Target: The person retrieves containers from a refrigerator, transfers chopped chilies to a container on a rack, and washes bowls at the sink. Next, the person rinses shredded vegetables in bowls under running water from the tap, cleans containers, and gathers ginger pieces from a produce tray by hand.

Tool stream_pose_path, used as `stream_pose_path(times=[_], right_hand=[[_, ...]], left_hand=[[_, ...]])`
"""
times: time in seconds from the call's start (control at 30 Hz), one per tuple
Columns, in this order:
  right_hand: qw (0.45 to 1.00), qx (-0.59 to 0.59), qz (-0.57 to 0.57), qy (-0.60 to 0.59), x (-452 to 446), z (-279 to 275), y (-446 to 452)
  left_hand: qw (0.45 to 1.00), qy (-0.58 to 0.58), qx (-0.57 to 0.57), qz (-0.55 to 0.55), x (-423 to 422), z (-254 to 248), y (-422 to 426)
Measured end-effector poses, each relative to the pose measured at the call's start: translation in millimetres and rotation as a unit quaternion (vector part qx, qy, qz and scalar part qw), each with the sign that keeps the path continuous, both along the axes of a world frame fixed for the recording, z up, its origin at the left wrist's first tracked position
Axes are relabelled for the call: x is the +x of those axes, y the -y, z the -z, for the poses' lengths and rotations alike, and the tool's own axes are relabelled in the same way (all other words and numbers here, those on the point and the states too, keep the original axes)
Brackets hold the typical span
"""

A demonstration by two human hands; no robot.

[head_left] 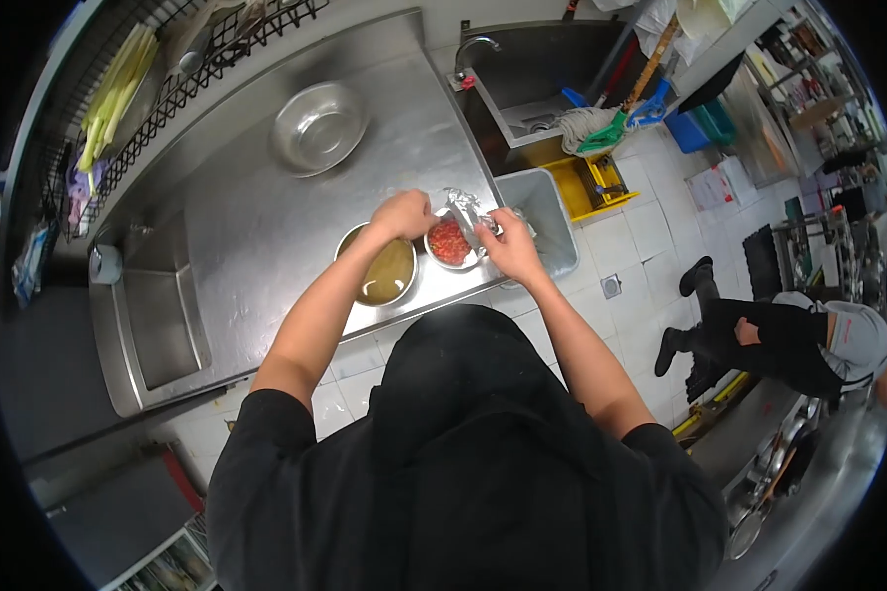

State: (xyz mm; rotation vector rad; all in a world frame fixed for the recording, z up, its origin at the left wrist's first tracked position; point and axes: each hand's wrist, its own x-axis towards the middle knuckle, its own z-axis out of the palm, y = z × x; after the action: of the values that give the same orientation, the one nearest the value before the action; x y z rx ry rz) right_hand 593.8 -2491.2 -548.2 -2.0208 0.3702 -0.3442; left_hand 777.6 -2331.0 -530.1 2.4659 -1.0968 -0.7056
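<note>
A round metal bowl holds chopped red food [448, 244] near the counter's front right edge. Crumpled aluminium foil [462, 205] is folded up over the far right part of this bowl. My right hand [511, 246] pinches the foil at the bowl's right side. At the upper left rim, the fingers of my left hand [402, 214] are closed; what lies between them is too small to make out. Below my left wrist stands a larger bowl of yellowish-green liquid [388, 273], partly covered by my forearm.
An empty metal bowl [319, 129] sits farther back on the steel counter [237, 227]. A grey bin [552, 222] stands against the counter's right end, with a yellow mop bucket [586, 187] beyond it. Another person [808, 335] stands at the right. Celery-like stalks [118, 94] lie on the left rack.
</note>
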Motion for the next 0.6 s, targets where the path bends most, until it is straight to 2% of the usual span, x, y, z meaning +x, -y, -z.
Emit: stream_pose_path(times=[0.07,0.13,0.17,0.23,0.3,0.37,0.4,0.47,0.5,0.53,0.57,0.6], right_hand=[[0.999,0.028,0.022,-0.026,-3.4,1.2,2.6],[0.972,0.205,0.116,-0.023,-9.1,9.1,6.3],[0.970,0.206,0.125,-0.021,-12.8,13.0,10.2],[0.888,0.365,0.236,0.149,-20.6,9.8,15.9],[0.888,0.348,0.258,0.155,-34.9,15.6,41.7],[0.851,0.353,0.354,0.163,-45.8,14.7,70.4],[0.851,0.354,0.350,0.167,-49.2,20.1,86.1],[0.889,0.304,0.333,0.075,-54.5,53.1,121.5],[0.892,0.307,0.322,0.076,-58.3,83.1,145.0],[0.941,0.215,0.248,-0.084,-59.8,119.6,169.5],[0.952,0.111,0.161,-0.237,-56.8,144.0,183.8],[0.952,0.080,0.169,-0.244,-56.8,149.9,179.1]], left_hand=[[0.999,-0.030,0.001,0.018,1.4,9.1,4.0],[0.997,-0.062,-0.032,0.042,-1.2,5.6,8.5],[0.996,-0.062,-0.032,0.051,-2.1,3.5,9.7],[0.973,-0.215,-0.071,-0.047,-7.0,-2.7,11.4],[0.980,-0.176,-0.080,-0.040,-9.3,7.1,12.2],[0.974,-0.173,-0.075,-0.122,-16.7,4.9,16.1],[0.974,-0.167,-0.073,-0.135,-20.5,6.5,16.8],[0.962,-0.196,-0.073,-0.175,-30.6,0.7,22.4],[0.947,-0.231,-0.071,-0.212,-36.8,-1.2,24.1],[0.944,-0.234,-0.080,-0.219,-40.6,8.4,22.3],[0.941,-0.228,-0.083,-0.235,-44.5,14.4,23.1],[0.937,-0.215,-0.081,-0.262,-47.7,17.7,23.4]])
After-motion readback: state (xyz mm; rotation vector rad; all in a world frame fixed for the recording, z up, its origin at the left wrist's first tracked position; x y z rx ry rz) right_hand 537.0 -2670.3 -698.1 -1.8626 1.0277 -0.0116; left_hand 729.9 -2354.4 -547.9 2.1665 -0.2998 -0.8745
